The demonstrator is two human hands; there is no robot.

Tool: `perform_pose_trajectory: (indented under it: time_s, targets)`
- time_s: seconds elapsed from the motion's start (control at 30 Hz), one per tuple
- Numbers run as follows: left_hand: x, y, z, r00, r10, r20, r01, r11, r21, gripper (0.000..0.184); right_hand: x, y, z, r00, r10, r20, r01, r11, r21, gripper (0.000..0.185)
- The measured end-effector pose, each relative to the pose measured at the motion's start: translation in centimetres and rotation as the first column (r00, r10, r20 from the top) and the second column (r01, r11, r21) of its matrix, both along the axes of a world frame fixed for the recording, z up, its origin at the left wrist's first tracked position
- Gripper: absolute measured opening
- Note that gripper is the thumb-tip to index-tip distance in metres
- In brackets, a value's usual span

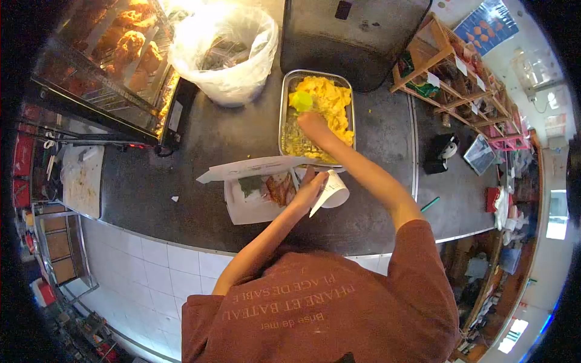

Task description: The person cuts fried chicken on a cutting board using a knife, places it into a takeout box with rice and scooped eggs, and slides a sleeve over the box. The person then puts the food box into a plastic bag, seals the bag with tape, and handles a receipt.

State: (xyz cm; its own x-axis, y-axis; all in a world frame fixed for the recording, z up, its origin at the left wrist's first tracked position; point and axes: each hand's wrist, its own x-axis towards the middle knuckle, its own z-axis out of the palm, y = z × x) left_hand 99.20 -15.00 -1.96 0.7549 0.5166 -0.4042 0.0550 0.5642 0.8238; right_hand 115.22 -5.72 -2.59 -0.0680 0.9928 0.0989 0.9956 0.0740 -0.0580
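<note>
My right hand is closed around a light green scoop or spoon, its head in the yellow chunky food. That food lies in a metal tray; its left and lower parts are more thinly covered. Below the tray, my left hand has its fingers closed at a curled white paper with small print. The fingers are also beside the raised lid of a white takeaway box. Inside the box sit a browned piece of meat and something dark green.
A bin or tub lined with clear plastic stands behind the tray's left. At far left are a lit food display case and a white cutting board. Wooden shelves, a black device and a green straw-like stick are right.
</note>
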Motion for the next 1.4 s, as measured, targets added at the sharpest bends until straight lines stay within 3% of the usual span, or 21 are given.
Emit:
perform_pose_trajectory:
  time_s: [0.07,0.17,0.27,0.3,0.33,0.4,0.43,0.47,0.53,0.57,0.67,0.77,0.87,0.93,1.07,1.17,1.2,1.3,1.33,1.4]
  targets:
    - [0.3,-0.7,-0.1,0.994,0.109,0.029,-0.108,0.993,-0.042,0.044,-1.4,0.5,1.1,0.982,-0.104,-0.155,0.111,0.993,0.035,0.011]
    - [1.0,-0.9,-1.7,0.995,0.09,0.038,-0.089,0.995,-0.044,0.048,-2.3,1.8,2.2,0.941,-0.194,-0.276,0.189,0.981,-0.043,0.012]
    - [1.0,-0.6,-1.2,0.996,0.083,0.025,-0.085,0.992,0.088,0.051,-2.5,3.6,-0.2,0.985,-0.122,-0.125,0.116,0.992,-0.054,0.01]
    - [1.1,-0.7,-1.1,0.992,0.114,0.047,-0.115,0.993,0.001,0.049,-2.7,3.7,-0.1,0.992,-0.106,-0.063,0.103,0.993,-0.048,0.011]
    - [1.2,-0.6,-0.9,0.986,0.151,0.069,-0.145,0.986,-0.084,0.047,-2.4,4.1,-0.8,0.985,-0.039,-0.167,0.027,0.997,-0.068,0.011]
    - [1.5,-0.8,-1.7,0.937,0.272,0.222,-0.227,0.952,-0.206,0.041,-1.4,2.8,-0.1,0.991,0.06,-0.119,-0.074,0.991,-0.113,0.01]
    - [1.7,-0.8,-2.1,0.942,0.261,0.208,-0.223,0.956,-0.19,0.04,-0.7,2.1,0.4,0.989,0.114,-0.095,-0.127,0.983,-0.136,0.011]
    - [1.9,-0.9,-2.6,0.948,0.254,0.194,-0.222,0.96,-0.173,0.039,0.0,1.2,-0.1,0.984,0.061,-0.169,-0.086,0.986,-0.141,0.011]
    - [1.7,-0.8,-3.0,0.955,0.236,0.179,-0.2,0.96,-0.195,0.038,1.0,-1.7,1.5,0.975,0.215,-0.047,-0.22,0.934,-0.28,0.014]
    - [1.5,-0.7,-3.0,0.958,0.222,0.179,-0.178,0.956,-0.233,0.038,0.6,-3.9,3.2,0.968,0.19,-0.165,-0.232,0.928,-0.29,0.016]
    - [0.7,0.2,-1.4,0.987,0.145,0.062,-0.143,0.989,-0.035,0.041,0.3,-8.5,4.1,0.921,0.154,-0.358,-0.259,0.928,-0.267,0.019]
    - [0.8,0.0,-0.8,0.965,0.209,0.158,-0.198,0.977,-0.083,0.043,0.3,-9.8,4.8,0.844,0.088,-0.528,-0.248,0.939,-0.24,0.021]
    - [0.3,0.4,-0.4,0.973,0.141,0.183,-0.119,0.985,-0.124,0.043,1.3,-9.7,5.3,0.734,-0.071,-0.675,-0.16,0.948,-0.274,0.021]
    - [-0.1,0.6,-1.1,0.972,0.107,0.21,-0.081,0.988,-0.13,0.045,3.3,-9.8,3.3,0.569,-0.228,-0.79,-0.081,0.941,-0.33,0.024]
    - [-0.2,0.3,-2.1,0.944,0.177,0.278,-0.135,0.977,-0.163,0.048,4.0,-9.5,3.3,0.482,-0.282,-0.83,-0.057,0.935,-0.351,0.024]
    - [-0.7,0.3,-1.4,0.957,0.176,0.231,-0.124,0.967,-0.221,0.055,3.8,-9.6,3.9,0.481,-0.36,-0.799,0.01,0.914,-0.405,0.025]
    - [-1.0,0.3,-1.5,0.967,0.15,0.204,-0.1,0.966,-0.237,0.058,3.7,-9.7,4.2,0.568,-0.304,-0.765,0.005,0.931,-0.366,0.024]
    - [-1.9,-0.5,-1.5,0.996,0.072,0.042,-0.069,0.995,-0.072,0.067,2.9,-9.6,5.8,0.788,-0.102,-0.608,-0.051,0.972,-0.229,0.024]
    - [-1.9,-0.5,-1.6,0.998,0.051,0.024,-0.052,0.997,0.058,0.072,2.5,-9.7,6.3,0.841,-0.025,-0.54,-0.084,0.981,-0.176,0.024]
    - [-2.0,-0.7,-1.0,0.997,0.065,0.036,-0.067,0.997,0.034,0.071,2.6,-9.5,6.1,0.889,0.031,-0.457,-0.079,0.993,-0.086,0.021]
